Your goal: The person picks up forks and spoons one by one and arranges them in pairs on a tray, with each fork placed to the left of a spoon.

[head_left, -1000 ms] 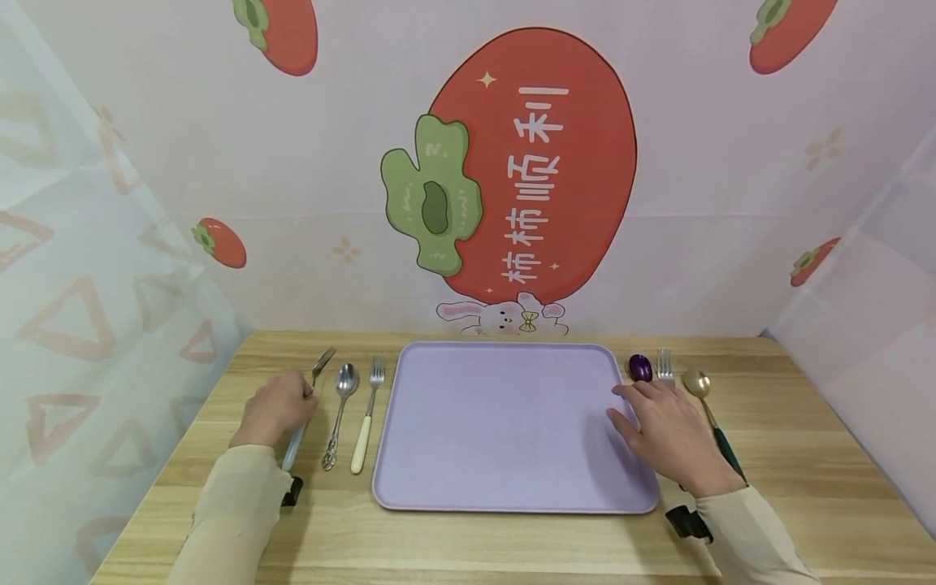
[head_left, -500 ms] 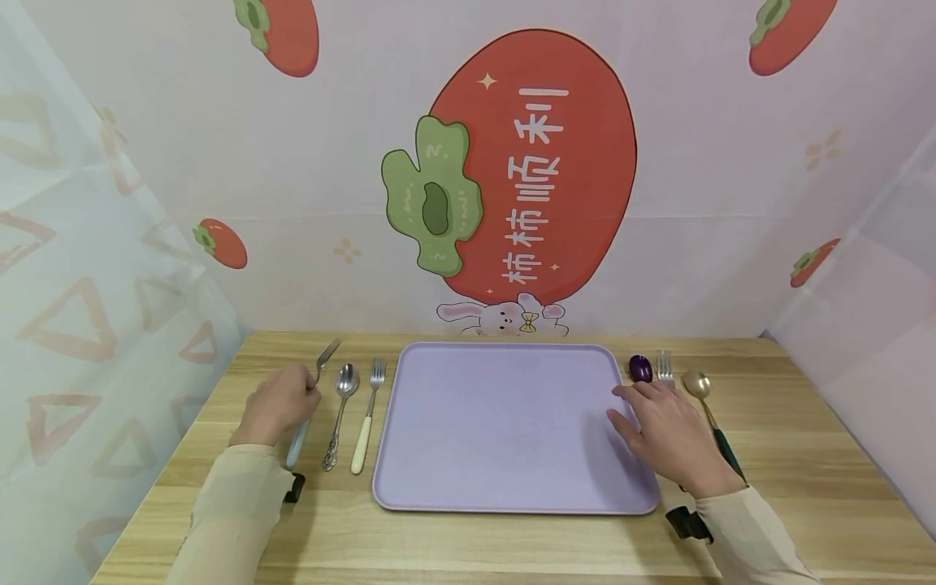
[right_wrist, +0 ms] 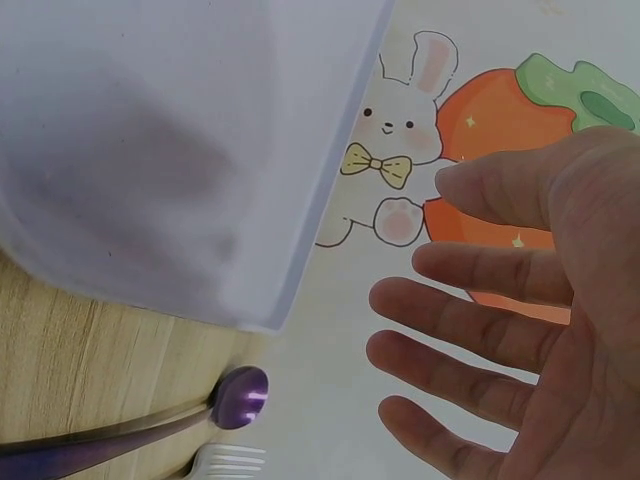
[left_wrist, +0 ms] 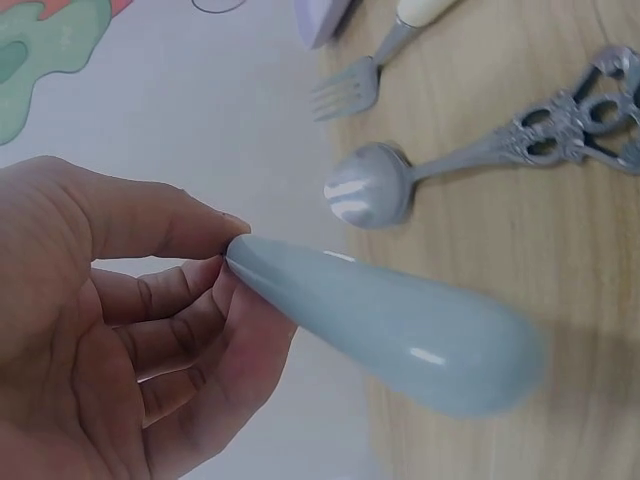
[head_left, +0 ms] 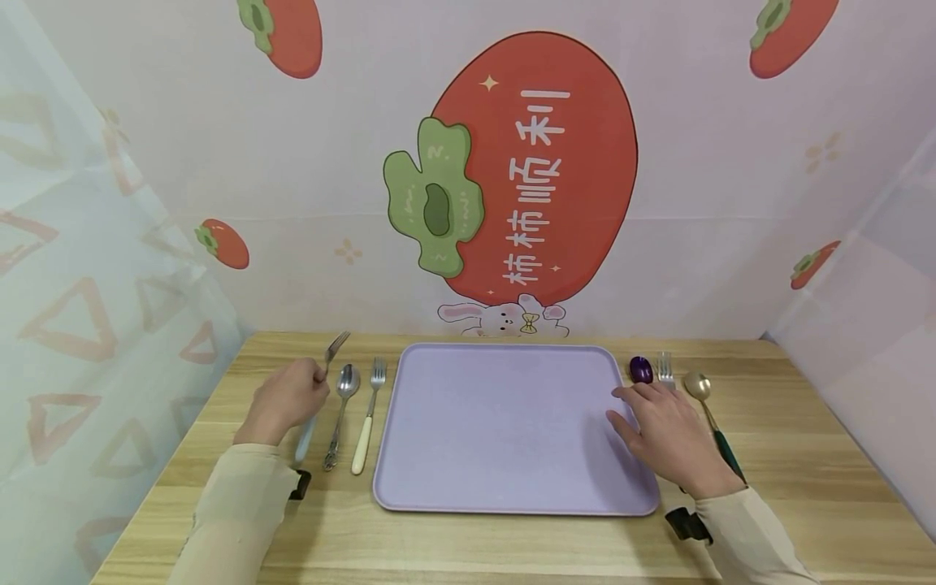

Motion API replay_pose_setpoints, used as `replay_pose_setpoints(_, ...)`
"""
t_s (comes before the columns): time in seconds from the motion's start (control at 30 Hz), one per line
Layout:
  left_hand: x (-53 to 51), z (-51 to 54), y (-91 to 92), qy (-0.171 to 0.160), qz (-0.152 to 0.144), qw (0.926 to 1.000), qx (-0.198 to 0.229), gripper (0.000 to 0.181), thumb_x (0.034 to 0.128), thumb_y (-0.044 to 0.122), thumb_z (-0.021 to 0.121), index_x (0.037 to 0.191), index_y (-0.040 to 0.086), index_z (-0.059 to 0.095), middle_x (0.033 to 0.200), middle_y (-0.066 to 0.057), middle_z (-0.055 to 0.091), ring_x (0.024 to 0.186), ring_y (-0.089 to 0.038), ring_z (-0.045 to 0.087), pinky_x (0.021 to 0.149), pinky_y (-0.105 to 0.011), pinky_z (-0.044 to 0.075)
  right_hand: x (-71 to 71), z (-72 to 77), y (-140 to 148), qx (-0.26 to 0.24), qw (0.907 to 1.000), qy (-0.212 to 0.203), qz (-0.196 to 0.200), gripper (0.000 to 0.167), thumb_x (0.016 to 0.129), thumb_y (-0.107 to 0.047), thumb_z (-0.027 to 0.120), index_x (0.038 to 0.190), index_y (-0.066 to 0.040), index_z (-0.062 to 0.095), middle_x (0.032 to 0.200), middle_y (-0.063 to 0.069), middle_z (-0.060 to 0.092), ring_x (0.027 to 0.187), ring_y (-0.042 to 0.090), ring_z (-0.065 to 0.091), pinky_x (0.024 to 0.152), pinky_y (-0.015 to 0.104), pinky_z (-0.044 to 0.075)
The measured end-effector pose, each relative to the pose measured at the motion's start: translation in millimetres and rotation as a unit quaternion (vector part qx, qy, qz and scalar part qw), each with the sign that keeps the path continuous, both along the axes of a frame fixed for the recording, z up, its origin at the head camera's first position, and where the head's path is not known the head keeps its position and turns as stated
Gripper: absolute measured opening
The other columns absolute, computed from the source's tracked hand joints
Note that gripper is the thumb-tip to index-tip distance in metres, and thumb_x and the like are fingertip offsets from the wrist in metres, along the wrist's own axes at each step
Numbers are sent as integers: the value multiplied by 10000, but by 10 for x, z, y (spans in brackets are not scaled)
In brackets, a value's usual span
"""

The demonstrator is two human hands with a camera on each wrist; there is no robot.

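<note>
My left hand (head_left: 288, 398) pinches a fork with a pale blue handle (left_wrist: 400, 325) between thumb and fingers. In the head view its metal tines (head_left: 337, 345) point away, toward the wall. To its right lie a silver spoon with an ornate handle (head_left: 340, 410) and a fork with a cream handle (head_left: 366, 426). Over the right edge of the lilac tray (head_left: 504, 422), my right hand (head_left: 669, 431) hovers with fingers spread, holding nothing. Beside it lie a purple spoon (right_wrist: 240, 398) and a silver fork (head_left: 665, 367), both partly hidden by the hand in the head view.
A gold spoon with a dark green handle (head_left: 712, 418) lies right of my right hand. The wooden table (head_left: 512, 548) ends at a back wall (head_left: 307, 162) printed with persimmons and a rabbit. Fabric walls stand on both sides.
My left hand has moved slightly right and away with the blue-handled fork, bringing it nearer the silver spoon. My right hand has stayed in place.
</note>
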State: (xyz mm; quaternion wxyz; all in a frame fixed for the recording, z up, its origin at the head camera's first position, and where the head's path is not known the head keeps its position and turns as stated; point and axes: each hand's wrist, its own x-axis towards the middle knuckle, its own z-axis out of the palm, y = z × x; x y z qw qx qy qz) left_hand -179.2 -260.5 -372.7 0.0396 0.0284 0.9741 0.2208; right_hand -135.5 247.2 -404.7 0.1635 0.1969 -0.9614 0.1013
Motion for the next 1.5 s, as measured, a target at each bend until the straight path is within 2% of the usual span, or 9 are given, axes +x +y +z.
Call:
replay_pose_setpoints(0.3, -3, 58, 90, 21, -62, 9999, 85, 396, 986, 99, 521, 642, 166, 336, 572, 36, 339, 531, -137, 363, 477, -285, 297, -8, -19, 10, -7, 9999, 96, 61, 296, 904, -222, 743, 1109, -12, 702, 1051, 159, 710, 1022, 404, 650, 920, 584, 476)
replay_pose_setpoints(0.5, 11, 92, 148, 85, -91, 9999, -3, 253, 997, 129, 541, 747, 98, 522, 647, 2, 467, 591, -168, 449, 512, -313, 361, -9, -28, 14, -5, 9997, 209, 122, 294, 895, -218, 747, 1099, -11, 701, 1040, 154, 713, 999, 396, 655, 904, 569, 485)
replay_pose_setpoints(0.7, 4, 118, 198, 189, -107, 9998, -19, 304, 998, 142, 540, 712, 128, 438, 619, 6, 421, 562, -159, 414, 499, -304, 329, -11, -26, 13, -6, 9997, 207, 110, 295, 895, -220, 748, 1101, -13, 702, 1042, 155, 712, 1003, 398, 654, 906, 573, 483)
replay_pose_setpoints(1.0, 5, 164, 278, 261, -146, 9996, -7, 234, 976, 109, 553, 745, 91, 524, 637, -8, 470, 588, -175, 462, 523, -319, 363, -5, -23, 4, -25, 9999, 121, 72, 294, 897, -215, 754, 1105, -13, 707, 1057, 154, 716, 1016, 395, 653, 927, 579, 477)
replay_pose_setpoints(1.3, -6, 191, 352, 343, -241, 9991, 50, 229, 965, 108, 540, 739, 105, 504, 605, 21, 443, 575, -158, 441, 524, -312, 345, 1, -11, 0, -65, 9999, 88, 52, 296, 897, -214, 752, 1108, -12, 705, 1065, 160, 714, 1024, 403, 649, 927, 581, 477)
replay_pose_setpoints(1.4, -6, 195, 377, 318, -262, 9991, 86, 188, 963, 102, 538, 776, 78, 541, 603, 18, 461, 573, -158, 452, 525, -310, 357, -2, -16, 2, -55, 9999, 96, 58, 297, 896, -216, 753, 1107, -12, 705, 1064, 159, 714, 1024, 402, 650, 926, 581, 479)
replay_pose_setpoints(1.5, -2, 195, 399, 329, -289, 9990, 116, 124, 963, 87, 541, 885, 18, 608, 650, -4, 508, 596, -165, 484, 537, -310, 388, -2, -22, 3, -70, 9999, 116, 64, 296, 895, -216, 754, 1105, -13, 706, 1063, 159, 712, 1021, 401, 650, 918, 583, 480)
